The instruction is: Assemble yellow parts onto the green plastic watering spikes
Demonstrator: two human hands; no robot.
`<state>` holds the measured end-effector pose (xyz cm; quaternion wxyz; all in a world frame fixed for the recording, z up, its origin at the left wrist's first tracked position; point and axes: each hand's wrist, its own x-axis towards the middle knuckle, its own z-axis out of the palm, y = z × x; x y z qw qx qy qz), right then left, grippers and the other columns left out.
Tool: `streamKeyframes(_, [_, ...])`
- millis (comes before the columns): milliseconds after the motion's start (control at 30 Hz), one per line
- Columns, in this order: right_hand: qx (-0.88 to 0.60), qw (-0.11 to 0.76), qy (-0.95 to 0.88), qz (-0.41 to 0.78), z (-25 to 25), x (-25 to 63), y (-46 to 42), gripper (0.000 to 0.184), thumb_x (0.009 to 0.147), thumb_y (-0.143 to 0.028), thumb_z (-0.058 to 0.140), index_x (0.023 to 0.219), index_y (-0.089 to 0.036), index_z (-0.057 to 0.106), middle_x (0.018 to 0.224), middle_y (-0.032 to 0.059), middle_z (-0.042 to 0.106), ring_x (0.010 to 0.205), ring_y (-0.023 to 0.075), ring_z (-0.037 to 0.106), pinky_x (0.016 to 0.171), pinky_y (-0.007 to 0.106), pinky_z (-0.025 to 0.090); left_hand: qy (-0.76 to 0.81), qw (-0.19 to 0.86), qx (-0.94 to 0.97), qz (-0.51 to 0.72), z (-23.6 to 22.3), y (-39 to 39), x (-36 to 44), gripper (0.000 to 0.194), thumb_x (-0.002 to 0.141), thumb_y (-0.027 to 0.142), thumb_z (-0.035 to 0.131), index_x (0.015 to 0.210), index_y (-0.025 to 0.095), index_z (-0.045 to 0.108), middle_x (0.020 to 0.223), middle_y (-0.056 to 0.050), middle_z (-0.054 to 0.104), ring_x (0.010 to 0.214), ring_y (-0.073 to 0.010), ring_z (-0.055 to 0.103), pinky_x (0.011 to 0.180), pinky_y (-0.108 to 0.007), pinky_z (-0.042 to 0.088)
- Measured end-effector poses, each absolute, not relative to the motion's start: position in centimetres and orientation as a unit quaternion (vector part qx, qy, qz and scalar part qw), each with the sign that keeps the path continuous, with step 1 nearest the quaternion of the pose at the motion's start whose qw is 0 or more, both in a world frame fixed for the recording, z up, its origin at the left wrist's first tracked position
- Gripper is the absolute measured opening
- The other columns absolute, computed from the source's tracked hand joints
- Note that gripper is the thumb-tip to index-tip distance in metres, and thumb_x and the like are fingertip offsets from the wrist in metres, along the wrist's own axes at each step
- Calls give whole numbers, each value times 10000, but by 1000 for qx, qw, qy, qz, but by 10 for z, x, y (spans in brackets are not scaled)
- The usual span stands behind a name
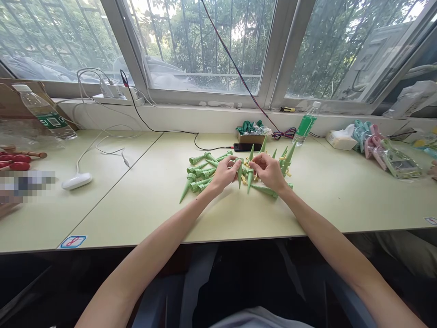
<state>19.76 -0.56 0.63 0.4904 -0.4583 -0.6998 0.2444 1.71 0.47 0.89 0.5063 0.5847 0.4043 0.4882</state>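
My left hand (227, 172) grips a green plastic spike (239, 175), its tip pointing down toward the table. Just to the right, the fingers of my right hand (268, 169) are pinched at another green spike (250, 175), which also points down. Left of my hands lies a loose pile of green cone-shaped spikes with wide round collars (201, 173). More green spikes (288, 157) stand or lean beyond my right hand. Small yellow pieces (244, 179) are scattered among them, partly hidden by my fingers.
Behind the spikes are a phone (242, 147) on a cable, a small box with green wrapping (251, 136) and a bottle (305, 125). A tissue box (341, 137) and bagged items (398, 157) stand right. A white charger-like device (77, 181) and red-headed wooden items (18, 159) lie left.
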Motion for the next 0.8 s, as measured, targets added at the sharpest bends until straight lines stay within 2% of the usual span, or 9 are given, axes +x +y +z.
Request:
streamKeyframes(467, [-429, 483, -714, 270, 8, 194, -9, 361, 871, -582, 647, 906, -231, 567, 826, 53, 692, 642, 189, 643, 624, 351, 535, 386, 533, 581, 479, 5, 8, 16, 295, 924, 428, 671, 992, 171, 542, 618, 25, 607, 446, -91, 541, 445, -215, 444])
streamKeyframes(800, [-437, 475, -709, 283, 4, 194, -5, 428, 869, -656, 609, 901, -234, 548, 811, 51, 683, 612, 175, 611, 589, 336, 512, 366, 556, 569, 484, 5, 5, 16, 325, 899, 428, 705, 980, 167, 531, 658, 11, 629, 473, -96, 579, 465, -226, 490])
